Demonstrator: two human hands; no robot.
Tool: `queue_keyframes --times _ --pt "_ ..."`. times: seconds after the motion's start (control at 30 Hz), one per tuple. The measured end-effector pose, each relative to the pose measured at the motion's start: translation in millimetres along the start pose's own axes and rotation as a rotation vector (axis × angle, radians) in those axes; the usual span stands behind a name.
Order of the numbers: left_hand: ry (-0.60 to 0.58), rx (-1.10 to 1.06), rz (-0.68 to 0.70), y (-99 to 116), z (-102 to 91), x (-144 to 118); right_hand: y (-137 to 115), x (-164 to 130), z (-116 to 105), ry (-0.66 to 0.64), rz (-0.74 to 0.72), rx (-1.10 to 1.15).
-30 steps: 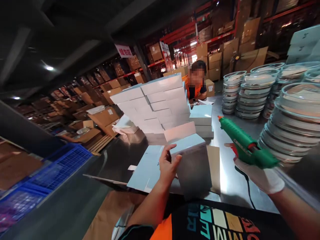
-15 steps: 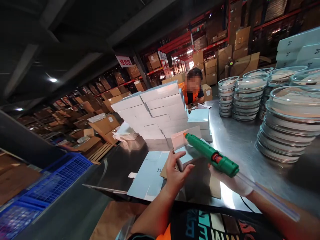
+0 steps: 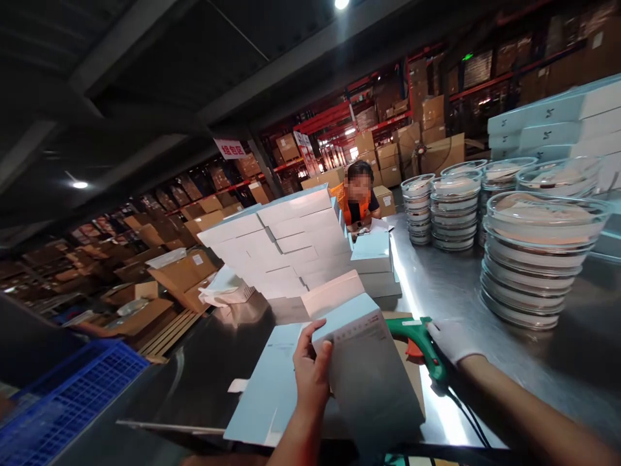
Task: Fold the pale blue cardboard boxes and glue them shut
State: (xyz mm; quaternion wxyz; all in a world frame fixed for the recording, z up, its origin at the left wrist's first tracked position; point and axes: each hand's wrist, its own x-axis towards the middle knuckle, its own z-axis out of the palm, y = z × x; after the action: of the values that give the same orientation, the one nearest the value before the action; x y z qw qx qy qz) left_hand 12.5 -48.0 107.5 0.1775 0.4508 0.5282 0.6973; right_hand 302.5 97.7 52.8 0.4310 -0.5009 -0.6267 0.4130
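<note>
My left hand grips the left edge of a pale blue and grey box, thumb on the near face. The box stands tilted in front of me. My right hand, in a white glove, has its fingers stretched toward the rear of a green glue gun, fingertips touching or very near it. The gun's handle and orange trigger are uncovered, and its nozzle is hidden behind the box. A flat pale blue carton lies left of my left hand. Behind the box stands a small pale panel.
White boxes form a stacked wall at the table's far side. Stacks of clear round containers stand on the right of the metal table. A person leans at the far end. Blue crates sit lower left.
The glue gun has come down from in front of me to beside the box, and my right hand has shifted off its handle. My left hand has closed on the box, now tilted up.
</note>
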Motion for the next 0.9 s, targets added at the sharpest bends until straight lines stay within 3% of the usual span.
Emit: queue_keyframes --times 0.1,0.2,0.3,0.37,0.5,0.57,0.7,0.9 --pt "-0.067 0.004 -0.009 -2 4.9 0 -35 -7 2 0.016 -0.065 0.082" --pt "-0.140 0.005 0.063 -5 12.0 -1 -87 -27 16 -0.207 -0.165 0.357" --pt "-0.212 0.004 0.113 -12 16.5 -3 -119 -43 22 -0.403 -0.163 0.419" --pt "-0.225 -0.035 0.160 -18 19.6 -3 -119 -45 16 -0.430 -0.219 0.351" --pt "-0.164 -0.222 0.223 -18 27.4 -2 -91 -42 -4 -0.411 -0.428 0.163" --pt "-0.217 -0.237 0.238 -11 28.4 1 -79 -44 -6 -0.384 -0.464 0.159" --pt "-0.383 -0.134 0.332 0 22.4 10 -76 -52 3 -0.335 -0.526 0.208" --pt "-0.394 -0.187 0.460 -7 17.7 16 -79 -49 15 -0.323 -0.764 0.208"
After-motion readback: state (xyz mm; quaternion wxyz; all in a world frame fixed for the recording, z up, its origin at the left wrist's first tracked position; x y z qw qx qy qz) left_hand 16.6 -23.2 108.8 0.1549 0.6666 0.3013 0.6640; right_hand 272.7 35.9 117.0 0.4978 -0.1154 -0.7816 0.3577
